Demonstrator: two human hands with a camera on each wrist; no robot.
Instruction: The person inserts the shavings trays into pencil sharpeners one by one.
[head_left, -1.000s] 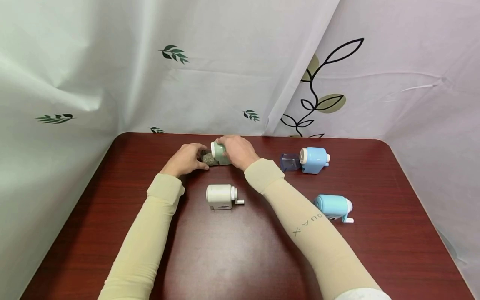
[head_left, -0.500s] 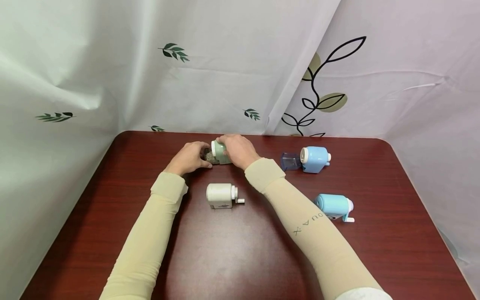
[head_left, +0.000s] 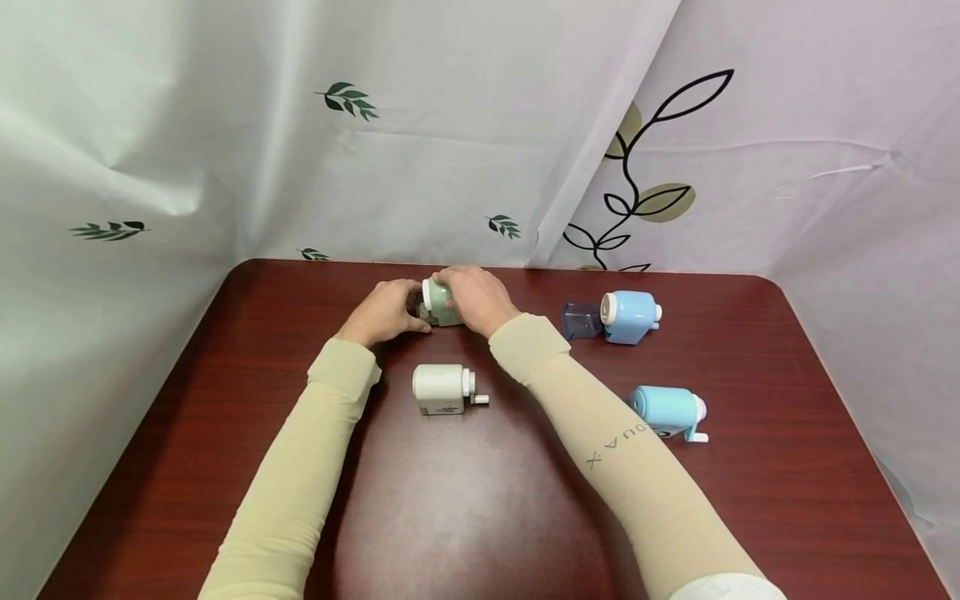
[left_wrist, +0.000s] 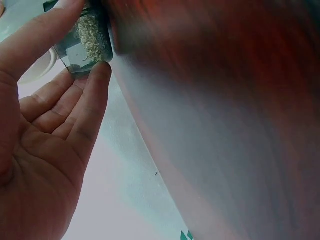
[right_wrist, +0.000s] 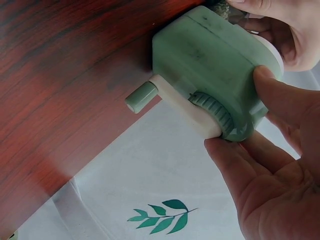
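Observation:
At the table's far side my right hand [head_left: 483,302] holds a green crank pencil sharpener [right_wrist: 210,60], thumb and fingers around its body. The sharpener's white crank arm with a green knob shows in the right wrist view. Opposite it, my left hand [head_left: 384,313] pinches a clear shavings drawer [left_wrist: 92,42] between thumb and fingertips. Pale shavings fill part of that drawer. In the head view the drawer sits at the sharpener's left side, mostly covered by the left hand; how far it is inside cannot be told.
A white crank sharpener [head_left: 440,390] stands nearer on the dark red table [head_left: 465,517]. To the right are a blue sharpener [head_left: 628,317] with a dark clear drawer [head_left: 581,321] beside it, and a turquoise sharpener [head_left: 666,408], partly behind the right forearm. White curtains border the table.
My left hand has moved right with the shavings drawer, closer to the green sharpener, and less of the drawer shows. The right hand keeps its hold on the sharpener.

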